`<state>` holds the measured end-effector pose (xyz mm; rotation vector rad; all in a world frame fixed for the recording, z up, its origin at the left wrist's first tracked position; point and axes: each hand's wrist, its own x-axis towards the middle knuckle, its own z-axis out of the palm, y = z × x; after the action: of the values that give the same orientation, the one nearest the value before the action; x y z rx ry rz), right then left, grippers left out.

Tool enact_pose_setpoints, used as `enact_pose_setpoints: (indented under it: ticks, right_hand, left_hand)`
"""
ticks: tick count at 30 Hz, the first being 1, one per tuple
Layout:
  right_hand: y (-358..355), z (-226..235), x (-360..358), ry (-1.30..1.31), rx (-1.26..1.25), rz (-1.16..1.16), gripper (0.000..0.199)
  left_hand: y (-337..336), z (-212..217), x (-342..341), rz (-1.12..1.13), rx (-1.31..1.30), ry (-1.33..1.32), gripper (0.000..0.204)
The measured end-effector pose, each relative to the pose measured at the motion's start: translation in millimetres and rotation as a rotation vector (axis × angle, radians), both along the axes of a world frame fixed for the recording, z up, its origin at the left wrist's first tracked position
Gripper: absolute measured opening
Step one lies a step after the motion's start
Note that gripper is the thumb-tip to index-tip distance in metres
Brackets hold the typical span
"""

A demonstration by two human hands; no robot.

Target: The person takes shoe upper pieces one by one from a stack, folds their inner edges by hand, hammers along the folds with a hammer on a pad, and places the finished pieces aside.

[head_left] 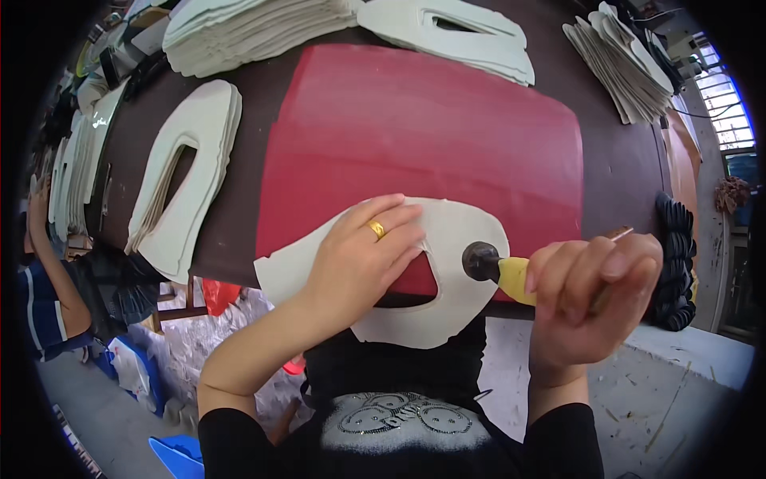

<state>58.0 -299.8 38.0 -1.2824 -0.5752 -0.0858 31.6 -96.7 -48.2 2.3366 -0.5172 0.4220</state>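
A white U-shaped piece of flat sheet material (471,219) lies across the near edge of a red mat, part of it hanging over the edge toward my body. My left hand (363,251), wearing a gold ring, rests on it beside the cut-out with fingers stretched out. My right hand (590,291) is closed around a tool with a dark round head (482,262) and a yellow section (515,279). The head is over the piece's right part; whether it touches I cannot tell. A thin copper-coloured end (620,232) sticks out past my right fingers.
The red mat (423,120) covers the middle of a dark table (622,172). Stacks of white pieces stand at the left (187,160), back left (255,36), back (455,32) and back right (618,64). Black coiled items (675,263) lie right. Another person's arm (60,263) shows far left.
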Motion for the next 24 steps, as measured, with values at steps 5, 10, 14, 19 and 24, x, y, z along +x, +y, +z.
enact_pose_setpoints:
  ticks: [5,10,14,19,24]
  right_hand:
    - [14,-38,11,0.066,-0.156,0.040,0.023]
    - [14,-10,-4,0.207,-0.087,0.157,0.016]
    - [25,-17,7,0.198,-0.129,0.073,0.024]
    - [32,-23,11,-0.046,0.015,0.206,0.034]
    - [40,-30,18,0.003,-0.227,-0.015,0.034]
  left_hand:
    - [7,-11,6,-0.066,0.125,-0.051,0.014]
    - [2,-9,2,-0.026,0.105,-0.014,0.012]
    - [-4,-4,2,-0.009,-0.027,0.052,0.011]
    - [-2,-5,4,0.031,0.065,0.065,0.011]
    - [12,1,9,-0.054,0.064,-0.001,0.013]
